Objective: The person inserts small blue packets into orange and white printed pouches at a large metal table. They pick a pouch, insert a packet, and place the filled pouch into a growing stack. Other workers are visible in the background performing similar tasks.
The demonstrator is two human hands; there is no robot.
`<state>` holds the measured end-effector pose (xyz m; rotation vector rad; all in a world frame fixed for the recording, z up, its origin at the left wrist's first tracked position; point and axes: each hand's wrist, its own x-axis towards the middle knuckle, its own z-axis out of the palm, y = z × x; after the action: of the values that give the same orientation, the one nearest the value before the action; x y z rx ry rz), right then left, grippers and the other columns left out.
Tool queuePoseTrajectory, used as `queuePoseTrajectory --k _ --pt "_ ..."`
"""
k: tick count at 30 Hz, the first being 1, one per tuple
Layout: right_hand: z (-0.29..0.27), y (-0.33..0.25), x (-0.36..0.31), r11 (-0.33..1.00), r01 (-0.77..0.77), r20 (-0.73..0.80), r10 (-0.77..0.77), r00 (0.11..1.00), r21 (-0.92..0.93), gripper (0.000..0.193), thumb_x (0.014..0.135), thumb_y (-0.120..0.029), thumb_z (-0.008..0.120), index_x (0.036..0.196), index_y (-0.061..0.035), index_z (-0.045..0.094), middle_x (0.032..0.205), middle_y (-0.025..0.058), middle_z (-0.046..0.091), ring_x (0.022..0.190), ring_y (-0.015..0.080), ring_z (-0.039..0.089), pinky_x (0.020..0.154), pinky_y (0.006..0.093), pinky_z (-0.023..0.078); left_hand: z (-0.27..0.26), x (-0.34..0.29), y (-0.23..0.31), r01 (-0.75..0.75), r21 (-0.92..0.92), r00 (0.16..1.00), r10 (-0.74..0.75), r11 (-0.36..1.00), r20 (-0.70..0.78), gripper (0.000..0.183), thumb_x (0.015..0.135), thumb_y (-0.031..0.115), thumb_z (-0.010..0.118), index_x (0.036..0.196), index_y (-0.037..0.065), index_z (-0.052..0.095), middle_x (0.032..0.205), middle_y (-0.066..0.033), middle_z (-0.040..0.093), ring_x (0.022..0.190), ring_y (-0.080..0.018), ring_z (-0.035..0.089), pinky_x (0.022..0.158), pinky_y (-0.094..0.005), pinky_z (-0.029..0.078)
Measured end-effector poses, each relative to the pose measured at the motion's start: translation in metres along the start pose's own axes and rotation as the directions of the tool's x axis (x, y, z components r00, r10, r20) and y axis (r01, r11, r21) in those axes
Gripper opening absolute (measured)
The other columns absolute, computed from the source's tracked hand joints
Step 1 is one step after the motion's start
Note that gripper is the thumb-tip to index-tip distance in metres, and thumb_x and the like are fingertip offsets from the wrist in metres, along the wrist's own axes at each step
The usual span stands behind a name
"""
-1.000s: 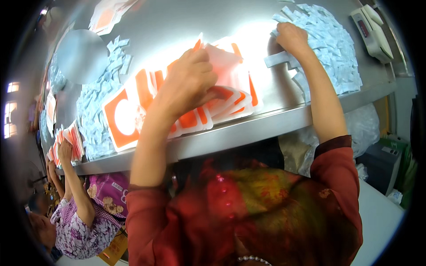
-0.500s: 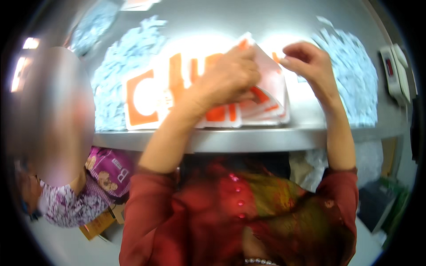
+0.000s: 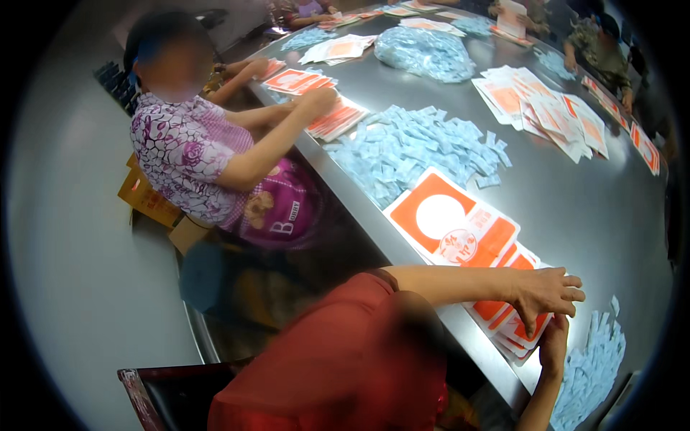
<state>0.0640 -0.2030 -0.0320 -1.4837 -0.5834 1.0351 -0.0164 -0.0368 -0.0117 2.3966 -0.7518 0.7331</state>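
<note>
Flat orange-and-white printed bags (image 3: 496,248) lie fanned in an overlapping row along the table edge. Over their near end is my left hand (image 3: 543,291), open, its thumb and fingers spread above the topmost bags. My right hand (image 3: 553,348) is just below it, at the side edge of the same bags. Its fingers are drawn together and partly hidden by the left hand; whatever is in them does not show. Close to my right wrist is a heap of small light-blue packets (image 3: 593,370). A larger heap of such packets (image 3: 424,147) lies past the row's far end.
A metal table (image 3: 575,215) stretches away from me. On it are loose bag piles (image 3: 539,108) and a clear sack of blue packets (image 3: 424,54). A co-worker in a patterned shirt (image 3: 190,144) handles bags on the left; others work farther off. A chair (image 3: 176,388) stands behind me.
The view has swung left, bringing the co-workers and far table into sight. My left hand, earlier closed at a bag's top, is now spread. My right hand has come in beside it.
</note>
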Motion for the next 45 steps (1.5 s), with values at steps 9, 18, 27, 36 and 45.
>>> queuePoseTrajectory --k 9,18,27,36,45 --pt "0.015 -0.018 0.001 0.977 0.099 0.012 -0.099 0.995 -0.189 0.028 0.082 -0.007 0.047 0.109 -0.0011 0.053 0.091 0.0033 0.059 0.069 0.0077 0.056 0.053 0.0206 0.044 -0.014 0.012 -0.01 0.054 0.173 0.953 -0.103 0.983 0.285 0.065 0.05 0.064 0.073 0.086 0.012 0.064 0.083 -0.0004 0.061 0.098 -0.0213 0.049 0.096 -0.0518 0.025" --pt "-0.003 -0.013 -0.002 0.999 -0.026 0.01 0.026 1.0 -0.037 0.02 0.087 -0.013 0.054 0.096 0.0037 0.059 0.071 0.0043 0.061 0.052 0.0101 0.057 0.045 0.0223 0.046 -0.004 0.004 -0.018 0.092 0.129 0.962 -0.122 0.987 0.245 0.053 0.05 0.062 0.073 0.062 0.011 0.063 0.067 0.0011 0.055 0.081 -0.0164 0.047 0.09 -0.0445 0.026" --pt "-0.034 -0.01 0.004 0.993 0.109 -0.109 -0.114 0.988 -0.048 0.022 0.088 -0.02 0.055 0.093 0.0009 0.06 0.061 0.007 0.059 0.039 0.0113 0.052 0.033 0.0196 0.037 0.006 0.005 -0.018 0.045 0.129 0.975 -0.072 0.991 0.211 0.054 0.05 0.062 0.071 0.06 0.01 0.066 0.066 0.0012 0.055 0.085 -0.0186 0.045 0.09 -0.0464 0.024" --pt "0.034 -0.141 -0.066 0.807 0.579 0.159 -0.56 0.813 -0.116 0.086 0.062 -0.017 0.063 0.14 -0.005 0.029 0.065 0.0098 0.059 0.052 0.0163 0.058 0.059 0.0285 0.051 0.0 0.005 -0.014 0.077 0.089 0.957 -0.099 0.993 0.274 0.046 0.054 0.053 0.071 0.06 0.008 0.068 0.064 -0.0017 0.058 0.096 -0.0246 0.049 0.105 -0.0629 0.011" --pt "-0.077 -0.036 -0.032 0.819 0.055 -0.392 -0.332 0.858 -0.572 0.028 0.082 -0.013 0.058 0.105 0.0026 0.063 0.083 0.0072 0.063 0.073 0.0126 0.057 0.065 0.0262 0.046 0.022 0.003 -0.032 -0.103 0.21 0.975 0.057 0.972 0.215 0.031 0.06 0.042 0.067 0.059 0.011 0.066 0.063 -0.0036 0.059 0.08 -0.0224 0.056 0.106 -0.0621 0.017"
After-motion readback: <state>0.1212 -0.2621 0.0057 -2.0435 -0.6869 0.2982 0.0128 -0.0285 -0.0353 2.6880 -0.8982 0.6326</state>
